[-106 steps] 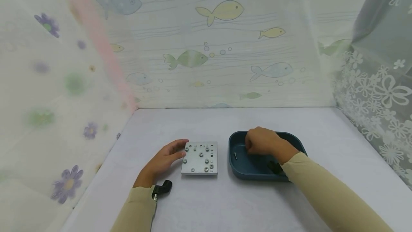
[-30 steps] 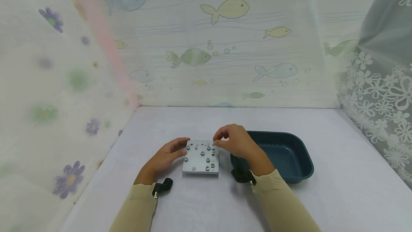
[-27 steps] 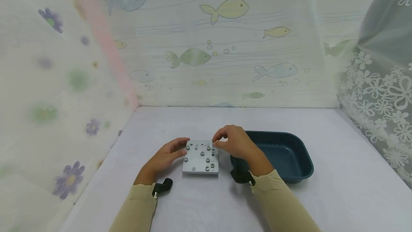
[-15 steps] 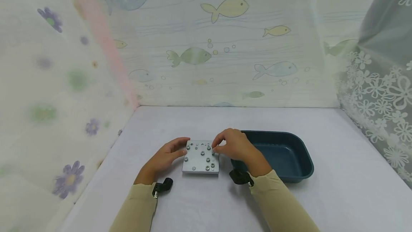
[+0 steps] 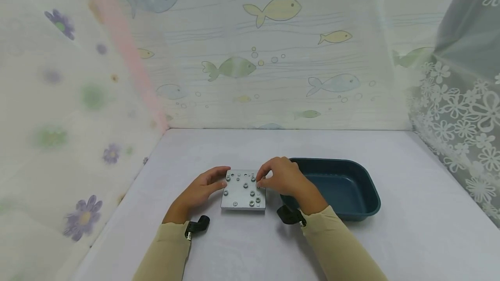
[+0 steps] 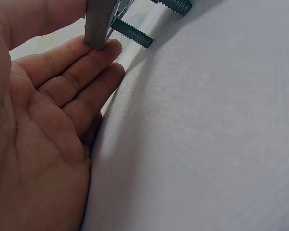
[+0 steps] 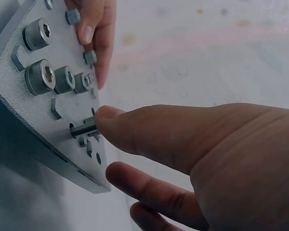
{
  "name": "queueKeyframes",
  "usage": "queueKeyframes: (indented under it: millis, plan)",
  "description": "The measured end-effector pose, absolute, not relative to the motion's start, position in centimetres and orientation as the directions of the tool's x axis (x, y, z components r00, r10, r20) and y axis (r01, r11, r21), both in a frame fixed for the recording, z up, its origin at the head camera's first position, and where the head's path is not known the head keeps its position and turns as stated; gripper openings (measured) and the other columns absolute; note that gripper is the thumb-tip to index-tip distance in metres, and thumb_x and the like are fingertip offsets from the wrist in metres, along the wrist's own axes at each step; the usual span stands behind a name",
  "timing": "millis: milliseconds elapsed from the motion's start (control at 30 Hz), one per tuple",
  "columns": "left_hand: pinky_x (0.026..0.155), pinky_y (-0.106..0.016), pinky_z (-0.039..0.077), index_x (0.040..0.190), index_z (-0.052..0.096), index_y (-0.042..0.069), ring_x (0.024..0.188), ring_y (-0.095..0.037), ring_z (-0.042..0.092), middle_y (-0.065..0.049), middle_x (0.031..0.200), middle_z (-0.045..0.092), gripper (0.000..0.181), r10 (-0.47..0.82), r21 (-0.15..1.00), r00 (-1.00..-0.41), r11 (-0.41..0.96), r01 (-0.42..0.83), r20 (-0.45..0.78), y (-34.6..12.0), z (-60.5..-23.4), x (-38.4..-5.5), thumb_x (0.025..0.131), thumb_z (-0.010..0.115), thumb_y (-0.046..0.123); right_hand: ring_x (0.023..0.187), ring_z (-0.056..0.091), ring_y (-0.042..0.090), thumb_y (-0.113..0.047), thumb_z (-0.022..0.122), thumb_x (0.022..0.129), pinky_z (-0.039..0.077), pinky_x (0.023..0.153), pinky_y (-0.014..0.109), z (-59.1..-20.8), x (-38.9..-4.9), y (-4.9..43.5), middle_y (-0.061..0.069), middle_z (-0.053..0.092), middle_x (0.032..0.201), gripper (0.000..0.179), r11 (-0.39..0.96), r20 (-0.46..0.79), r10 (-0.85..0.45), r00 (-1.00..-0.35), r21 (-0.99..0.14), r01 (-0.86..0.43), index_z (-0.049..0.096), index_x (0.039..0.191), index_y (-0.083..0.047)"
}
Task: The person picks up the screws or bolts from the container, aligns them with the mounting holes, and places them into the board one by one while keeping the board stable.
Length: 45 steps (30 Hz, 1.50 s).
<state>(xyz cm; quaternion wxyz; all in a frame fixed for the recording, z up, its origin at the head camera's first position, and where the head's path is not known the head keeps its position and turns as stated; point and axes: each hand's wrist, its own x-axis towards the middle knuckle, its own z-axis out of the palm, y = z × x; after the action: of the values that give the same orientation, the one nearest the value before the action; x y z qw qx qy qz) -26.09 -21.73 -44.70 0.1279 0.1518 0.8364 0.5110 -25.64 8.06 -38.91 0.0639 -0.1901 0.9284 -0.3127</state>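
Observation:
A silver metal plate [image 5: 238, 194] carries several socket-head screws [image 7: 40, 77] in its top face. Threaded shanks [image 6: 132, 32] stick out beneath it in the left wrist view. My left hand [image 5: 203, 190] grips the plate's left edge, thumb on one side and fingers on the other. Above the plate's right side, my right hand [image 5: 285, 179] pinches a thin screw [image 7: 84, 128] between thumb and forefinger. The screw's threaded end is right at a hole in the plate; its head is hidden by the thumb.
A dark blue tray [image 5: 371, 185] stands right of the plate, partly behind the right hand and wrist. A white cloth [image 5: 234, 246] covers the table. Patterned curtains [image 5: 273, 55] hang at the back and sides.
Since the oldest frame, my right hand has left the tray, where a small screw lay, and come to the plate. Lately it has slid slightly nearer along the plate's right side. My left hand keeps its place.

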Motion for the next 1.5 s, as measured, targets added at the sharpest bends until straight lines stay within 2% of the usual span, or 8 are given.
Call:
queueKeyframes:
  millis: [233,433,700,833,1000,1200,1267,1500]
  plan:
    - [0.125,-0.051,0.029,0.154,0.048,0.019,0.149,-0.025,0.044,-0.002,0.157,0.051,0.054,0.385,0.890,-0.921,0.436,0.132,-0.052,-21.7,-44.7,-26.1,0.103,0.065,0.024,0.108,0.063,0.020,-0.029,0.081,0.088,0.041,0.099,0.056,-39.0,-25.7,8.0,-0.014,0.073,0.104,0.006,0.747,-0.010,-0.391,-0.920,-0.588,-0.311,0.081,0.087,-0.035]
    - [0.125,-0.051,0.029,0.154,0.048,0.018,0.149,-0.025,0.044,-0.002,0.157,0.051,0.054,0.384,0.885,-0.922,0.444,0.137,-0.050,-21.7,-44.6,-26.0,0.103,0.065,0.024,0.117,0.061,0.020,-0.029,0.083,0.086,0.041,0.101,0.057,-39.4,-25.8,7.8,-0.011,0.073,0.113,0.011,0.773,-0.022,-0.371,-0.928,-0.561,-0.296,0.080,0.082,-0.039]
    - [0.125,-0.051,0.029,0.154,0.048,0.018,0.149,-0.025,0.044,-0.002,0.156,0.052,0.054,0.382,0.885,-0.923,0.444,0.137,-0.048,-21.6,-44.6,-26.2,0.103,0.065,0.023,0.120,0.060,0.025,-0.031,0.083,0.086,0.042,0.098,0.055,-39.1,-25.7,7.5,-0.007,0.073,0.118,0.006,0.803,-0.050,-0.351,-0.935,-0.530,-0.273,0.082,0.083,-0.037]
    - [0.125,-0.052,0.028,0.153,0.049,0.018,0.149,-0.025,0.044,-0.002,0.156,0.052,0.054,0.384,0.891,-0.922,0.434,0.136,-0.046,-21.6,-44.7,-26.3,0.102,0.065,0.024,0.123,0.060,0.025,-0.029,0.082,0.087,0.043,0.101,0.055,-38.9,-25.5,7.7,-0.006,0.072,0.120,0.006,0.782,-0.031,-0.358,-0.933,-0.556,-0.281,0.083,0.090,-0.035]
    - [0.125,-0.053,0.028,0.153,0.049,0.018,0.148,-0.026,0.045,-0.003,0.155,0.053,0.055,0.393,0.887,-0.919,0.436,0.151,-0.037,-21.8,-44.8,-26.3,0.102,0.066,0.025,0.122,0.062,0.024,-0.027,0.078,0.091,0.052,0.099,0.047,-38.2,-25.3,8.6,-0.004,0.072,0.120,0.011,0.727,0.022,-0.375,-0.927,-0.614,-0.309,0.082,0.101,-0.028]
    - [0.124,-0.053,0.029,0.153,0.048,0.016,0.147,-0.026,0.046,-0.003,0.154,0.053,0.055,0.403,0.884,-0.915,0.433,0.173,-0.018,-21.8,-44.8,-26.5,0.102,0.065,0.025,0.097,0.062,0.017,-0.030,0.075,0.094,0.055,0.085,0.038,-36.3,-25.1,11.6,-0.006,0.070,0.103,0.014,0.722,0.022,-0.360,-0.933,-0.627,-0.293,0.079,0.105,-0.023]
    - [0.124,-0.053,0.029,0.153,0.048,0.017,0.147,-0.026,0.046,-0.003,0.154,0.053,0.055,0.402,0.882,-0.915,0.439,0.172,-0.022,-21.9,-44.9,-26.5,0.102,0.066,0.028,0.094,0.063,0.016,-0.030,0.074,0.095,0.055,0.083,0.038,-35.9,-25.1,12.9,-0.006,0.071,0.100,0.014,0.724,0.001,-0.354,-0.935,-0.633,-0.275,0.078,0.105,-0.022]
    - [0.125,-0.053,0.029,0.152,0.050,0.018,0.148,-0.024,0.045,0.000,0.154,0.054,0.055,0.394,0.878,-0.919,0.449,0.165,-0.029,-22.1,-45.2,-26.8,0.101,0.067,0.030,0.108,0.066,0.023,-0.028,0.072,0.096,0.056,0.093,0.047,-35.9,-25.8,16.6,0.002,0.073,0.116,0.023,0.760,-0.111,-0.326,-0.939,-0.621,-0.190,0.078,0.113,-0.015]
